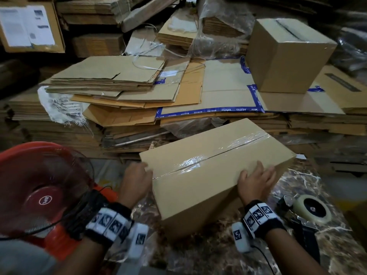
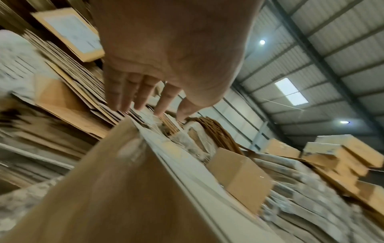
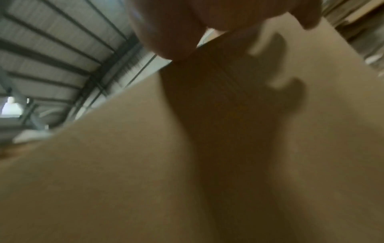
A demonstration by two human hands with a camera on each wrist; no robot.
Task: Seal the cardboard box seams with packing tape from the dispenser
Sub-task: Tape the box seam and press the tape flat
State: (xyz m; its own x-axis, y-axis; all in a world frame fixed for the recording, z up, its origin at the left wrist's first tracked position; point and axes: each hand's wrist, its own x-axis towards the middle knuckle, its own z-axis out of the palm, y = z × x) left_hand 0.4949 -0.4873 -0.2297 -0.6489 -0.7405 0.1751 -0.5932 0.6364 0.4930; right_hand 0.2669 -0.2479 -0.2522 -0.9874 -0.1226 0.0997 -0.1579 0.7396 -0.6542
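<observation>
Over on the left there's a red-orange floor fan with a wire grille sitting right by the person's elbow, then the left hand with fingers straight and a bit apart, flat against the left end of the plain brown cardboard box. That box sits tipped up on one edge on the dark marbled floor, with a strip of clear shiny packing tape already running along its centre seam (wrinkly in a few spots, tbh). The right hand lies spread open on the near right corner. Further right, the grey tape dispenser with its pale roll lies on the floor, nobody holding it. My guess is they're turning the box to get at the next seam, so I'd say keep both palms wide on opposite ends and roll it gently.
</observation>
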